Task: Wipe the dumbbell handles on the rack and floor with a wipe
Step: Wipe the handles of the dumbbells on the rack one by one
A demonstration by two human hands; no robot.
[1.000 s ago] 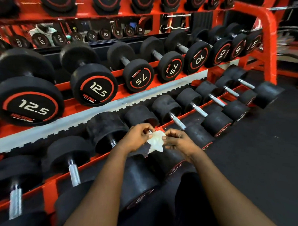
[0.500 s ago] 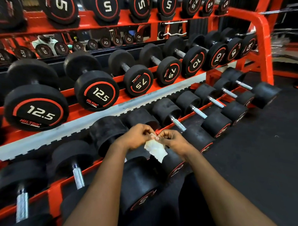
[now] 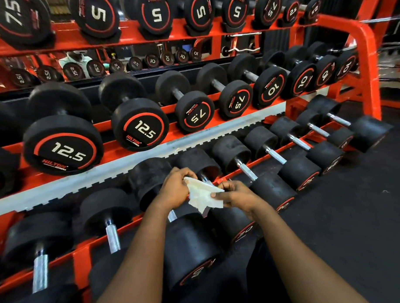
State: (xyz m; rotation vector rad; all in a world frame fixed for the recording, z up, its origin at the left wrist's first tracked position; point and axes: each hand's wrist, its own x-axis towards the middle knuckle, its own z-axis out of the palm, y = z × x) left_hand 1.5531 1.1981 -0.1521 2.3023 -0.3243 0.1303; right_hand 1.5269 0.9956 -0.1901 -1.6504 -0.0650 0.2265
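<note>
Both the left hand (image 3: 176, 189) and right hand (image 3: 235, 194) are pinching a crumpled white wipe (image 3: 203, 196) above matte rubber dumbbells (image 3: 270, 187) at twelve o'clock.

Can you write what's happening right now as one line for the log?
stage: readying wipe | left hand: pinching wipe | right hand: pinching wipe | wipe: held above bottom-row dumbbell handle, not touching

gym view from my end | black rubber floor (image 3: 350, 224) | mirror (image 3: 129, 58) behind the red frame | lighting's decent
</note>
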